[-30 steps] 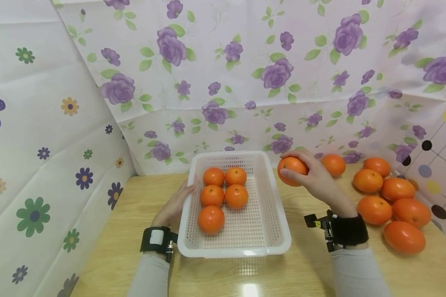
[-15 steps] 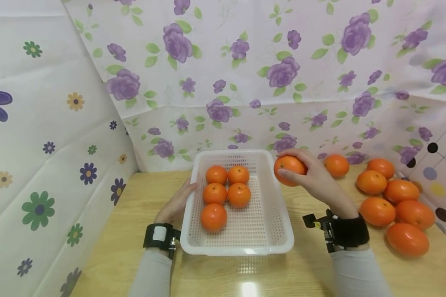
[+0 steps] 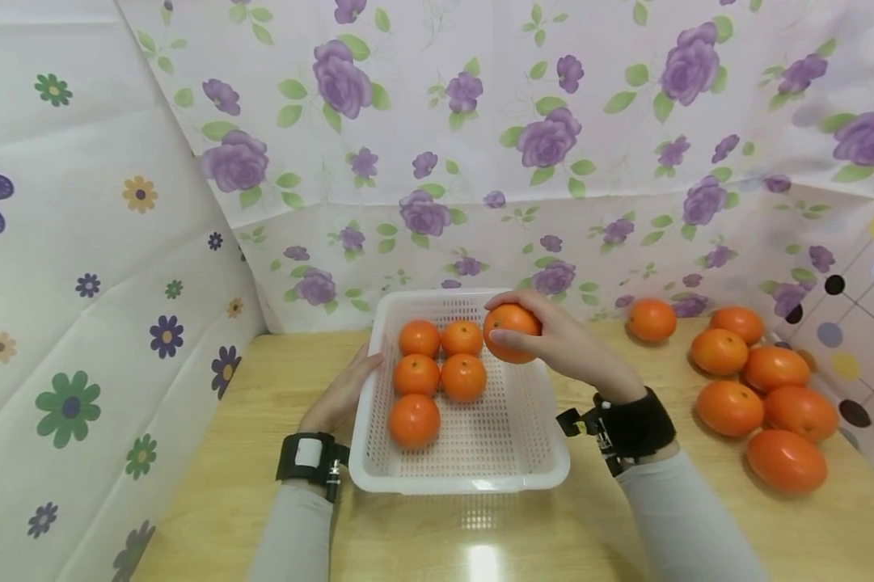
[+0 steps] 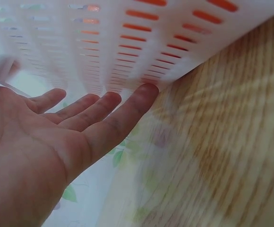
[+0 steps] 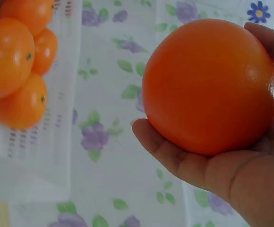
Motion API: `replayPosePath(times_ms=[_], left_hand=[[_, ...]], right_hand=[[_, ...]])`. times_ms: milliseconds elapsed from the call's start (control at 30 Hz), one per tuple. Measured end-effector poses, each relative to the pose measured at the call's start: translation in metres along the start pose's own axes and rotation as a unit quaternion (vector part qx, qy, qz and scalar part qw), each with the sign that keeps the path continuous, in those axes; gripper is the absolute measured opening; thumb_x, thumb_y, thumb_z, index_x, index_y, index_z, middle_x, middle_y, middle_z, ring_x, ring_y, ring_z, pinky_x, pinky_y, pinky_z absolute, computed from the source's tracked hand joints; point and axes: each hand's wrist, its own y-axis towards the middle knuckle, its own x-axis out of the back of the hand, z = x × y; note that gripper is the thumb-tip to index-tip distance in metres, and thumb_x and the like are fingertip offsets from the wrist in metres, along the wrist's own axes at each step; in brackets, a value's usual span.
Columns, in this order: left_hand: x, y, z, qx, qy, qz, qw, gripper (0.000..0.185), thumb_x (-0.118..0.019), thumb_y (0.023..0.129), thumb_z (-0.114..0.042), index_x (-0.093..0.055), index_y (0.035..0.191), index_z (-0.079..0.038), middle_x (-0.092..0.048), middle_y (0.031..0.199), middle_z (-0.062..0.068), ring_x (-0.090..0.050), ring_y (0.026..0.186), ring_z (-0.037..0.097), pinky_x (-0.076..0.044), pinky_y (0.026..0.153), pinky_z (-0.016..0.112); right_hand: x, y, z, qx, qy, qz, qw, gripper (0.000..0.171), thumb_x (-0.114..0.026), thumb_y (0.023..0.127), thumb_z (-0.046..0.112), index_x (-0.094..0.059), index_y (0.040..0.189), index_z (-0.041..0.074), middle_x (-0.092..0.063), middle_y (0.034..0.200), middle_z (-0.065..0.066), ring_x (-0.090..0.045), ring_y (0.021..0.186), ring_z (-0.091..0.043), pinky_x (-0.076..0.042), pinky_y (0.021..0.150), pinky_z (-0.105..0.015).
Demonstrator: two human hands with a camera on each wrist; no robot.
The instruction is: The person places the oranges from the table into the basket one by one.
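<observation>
My right hand [image 3: 563,343] grips an orange [image 3: 511,332], fingers over the top and thumb on its near side. It holds the fruit above the back right part of a white plastic basket [image 3: 460,485]. In the right wrist view the held orange [image 5: 208,90] sits between thumb and fingers, beside the basket wall. Several oranges [image 3: 416,376] lie in the basket, in two columns on its left side. My left hand [image 3: 340,402] rests at the basket's left side. The left wrist view shows its extended fingers [image 4: 139,101] at the slotted wall.
More oranges [image 3: 777,369] lie grouped on the wooden table [image 3: 262,485] to the right, with one orange [image 3: 652,320] apart near the back. A flowered cloth [image 3: 422,145] hangs behind the table, and another sheet [image 3: 116,339] stands along the left.
My right hand has moved left with its orange, from beside the basket's right rim to over the inside. My left hand stays at the basket's left side.
</observation>
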Motion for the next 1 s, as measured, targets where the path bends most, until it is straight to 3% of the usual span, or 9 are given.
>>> replayPosePath(times_ms=[267, 467, 733, 1000], left_hand=[[-0.002, 0.005, -0.003, -0.01, -0.013, 0.016, 0.9997, 0.062, -0.039, 0.111, -0.049, -0.011, 0.167, -0.042, -0.038, 0.16, 0.023, -0.056, 0.13, 0.046, -0.059, 0.091, 0.057], [0.0, 0.002, -0.001, -0.009, -0.013, 0.009, 0.9998, 0.062, -0.039, 0.111, -0.049, -0.011, 0.166, -0.043, -0.033, 0.164, 0.019, -0.054, 0.132, 0.045, -0.058, 0.094, 0.057], [0.001, -0.002, 0.002, -0.004, 0.005, -0.004, 1.0, 0.065, -0.039, 0.111, -0.049, -0.009, 0.167, -0.039, -0.032, 0.164, 0.022, -0.056, 0.13, 0.045, -0.059, 0.092, 0.056], [0.0, -0.001, 0.001, -0.007, -0.001, -0.005, 1.0, 0.065, -0.04, 0.111, -0.049, -0.009, 0.167, -0.039, -0.032, 0.164, 0.023, -0.054, 0.132, 0.047, -0.058, 0.093, 0.057]], right_hand=[[-0.015, 0.019, -0.009, -0.017, 0.04, 0.074, 0.996, 0.051, -0.078, 0.093, 0.04, -0.054, 0.137, 0.032, -0.053, 0.139, -0.002, -0.062, 0.115, -0.027, -0.055, 0.096, -0.045], [-0.031, 0.031, -0.019, -0.019, 0.06, 0.11, 0.992, 0.058, -0.079, 0.091, 0.032, -0.054, 0.143, 0.022, -0.059, 0.135, -0.003, -0.061, 0.117, -0.026, -0.053, 0.099, -0.044], [-0.046, 0.042, -0.021, 0.001, 0.035, 0.128, 0.991, 0.05, -0.076, 0.094, 0.029, -0.059, 0.14, 0.02, -0.062, 0.132, -0.004, -0.062, 0.113, -0.025, -0.056, 0.094, -0.041], [-0.059, 0.045, -0.025, -0.02, -0.005, 0.12, 0.993, 0.049, -0.076, 0.095, 0.037, -0.057, 0.139, 0.024, -0.059, 0.136, -0.003, -0.06, 0.115, -0.023, -0.052, 0.099, -0.042]])
